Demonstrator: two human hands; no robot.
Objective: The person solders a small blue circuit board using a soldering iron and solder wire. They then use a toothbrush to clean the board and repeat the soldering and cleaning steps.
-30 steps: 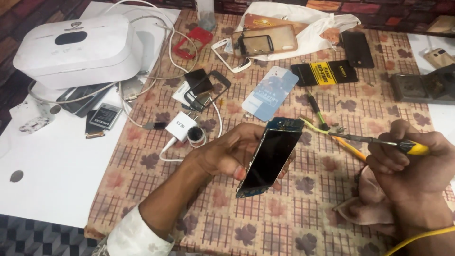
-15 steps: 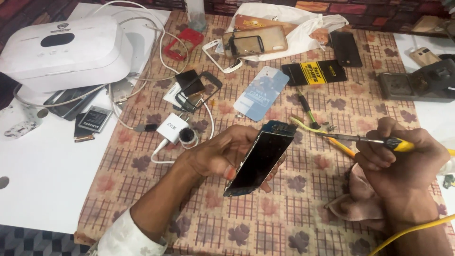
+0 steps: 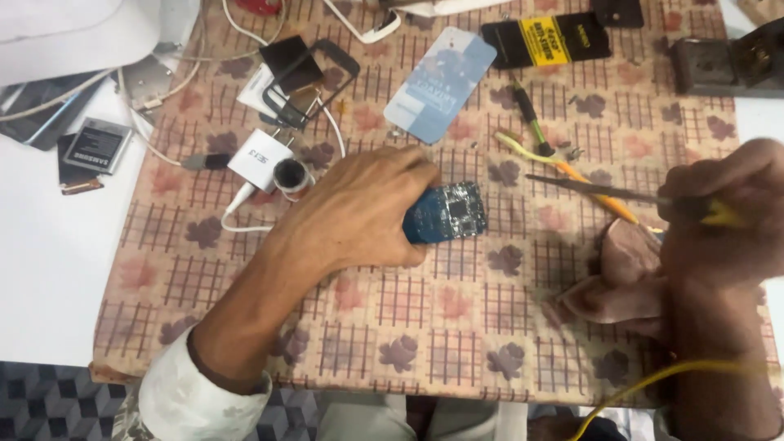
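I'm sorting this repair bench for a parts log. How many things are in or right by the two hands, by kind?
Opened phone with its circuit board showing, under the left hand: 1
Screwdriver, in the right hand: 1
Cloth, under the right hand: 1
White charger plug: 1
Small dark round cap: 1
Total: 5
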